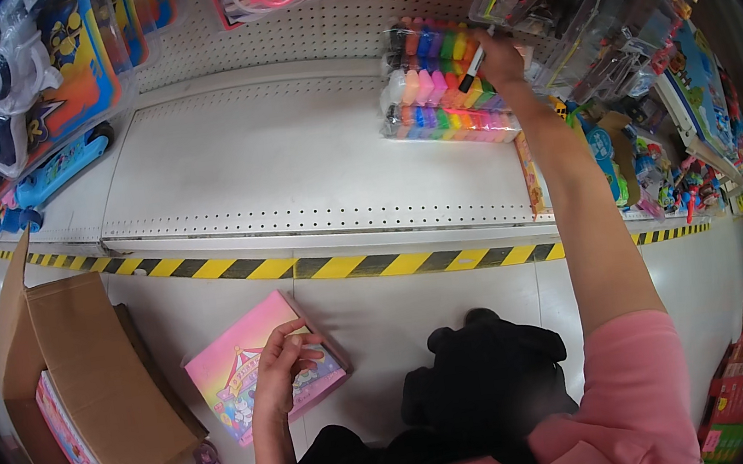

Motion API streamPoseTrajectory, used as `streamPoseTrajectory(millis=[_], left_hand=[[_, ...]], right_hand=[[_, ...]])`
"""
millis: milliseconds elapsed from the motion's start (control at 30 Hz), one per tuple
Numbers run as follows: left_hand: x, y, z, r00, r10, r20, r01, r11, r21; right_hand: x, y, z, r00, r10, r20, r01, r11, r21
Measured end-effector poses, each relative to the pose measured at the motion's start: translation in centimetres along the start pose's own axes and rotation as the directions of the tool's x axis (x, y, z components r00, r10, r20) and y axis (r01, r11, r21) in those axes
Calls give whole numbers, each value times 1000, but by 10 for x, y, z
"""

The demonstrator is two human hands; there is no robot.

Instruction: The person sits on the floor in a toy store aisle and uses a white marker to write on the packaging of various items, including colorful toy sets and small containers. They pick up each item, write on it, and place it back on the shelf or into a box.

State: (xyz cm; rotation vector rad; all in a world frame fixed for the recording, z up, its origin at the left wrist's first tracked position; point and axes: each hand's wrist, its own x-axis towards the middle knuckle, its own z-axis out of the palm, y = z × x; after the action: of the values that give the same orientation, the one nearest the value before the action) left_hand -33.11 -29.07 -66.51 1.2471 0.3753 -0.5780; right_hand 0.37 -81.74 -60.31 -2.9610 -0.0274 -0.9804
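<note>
My right hand [501, 61] reaches to the right part of the shelf, with a black-and-white marker pen [473, 68] held in its fingers. That hand is over clear packs of multicoloured pieces [441, 88], which lie stacked on the white metal shelf [250, 149]; whether it touches the packs I cannot tell. Nearer to me, my left hand [283, 354] hovers with bent, parted fingers above a pink illustrated box [225, 396] on the floor, and nothing shows in it.
An open cardboard carton [97, 377] holding a pink printed box [74, 442] stands at left, a purple tape roll [207, 459] beside it. Yellow-black tape [362, 265] runs along the shelf base. A blue toy scooter [61, 169] and packaged toys [594, 3] flank the shelf. A black bundle [486, 371] lies before me.
</note>
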Motion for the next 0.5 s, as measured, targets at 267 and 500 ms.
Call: streamPoseTrajectory(millis=[267, 500], left_hand=[[-7, -8, -27, 968, 122, -219, -126, 992, -2], [-61, -51, -99, 523, 395, -756, -516, 852, 88]], right_hand=[[10, 43, 34, 991, 129, -41, -127, 991, 32], [-27, -13, 14, 1000, -15, 20, 3, 849, 529]])
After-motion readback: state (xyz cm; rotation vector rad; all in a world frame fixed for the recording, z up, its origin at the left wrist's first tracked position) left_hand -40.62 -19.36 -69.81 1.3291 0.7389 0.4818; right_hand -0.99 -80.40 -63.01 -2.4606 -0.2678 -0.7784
